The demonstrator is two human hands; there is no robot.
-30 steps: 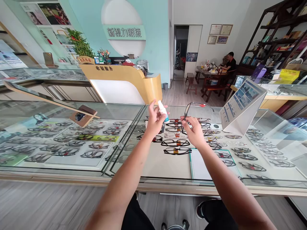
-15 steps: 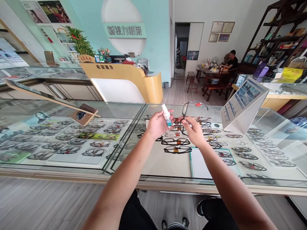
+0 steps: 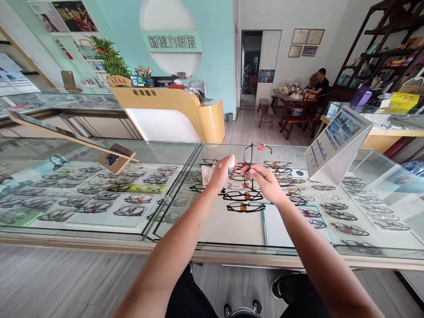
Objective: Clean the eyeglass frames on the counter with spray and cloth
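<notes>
My left hand (image 3: 221,172) is closed around a small white spray bottle (image 3: 231,164), with the index finger up at its top. Much of the bottle is covered by the hand. In my right hand (image 3: 263,178) is a pair of dark-framed eyeglasses (image 3: 248,154), pinched by the frame and turned on end, a red tag on one temple. The bottle points toward the eyeglasses, with a small gap between them. Under both hands lie rows of eyeglasses (image 3: 243,195) on the glass counter. A crumpled white tissue (image 3: 207,173) sits behind my left wrist.
A tilted mirror (image 3: 66,132) with a wooden edge stands on the left counter. At the right stands a folded display card (image 3: 338,145). A teal-edged white tray (image 3: 278,225) lies near the front edge. A person (image 3: 320,84) sits at a far table.
My left hand has turned the spray bottle toward the eyeglasses, its index finger now at the top. My right hand has swung the eyeglasses slightly left and lower.
</notes>
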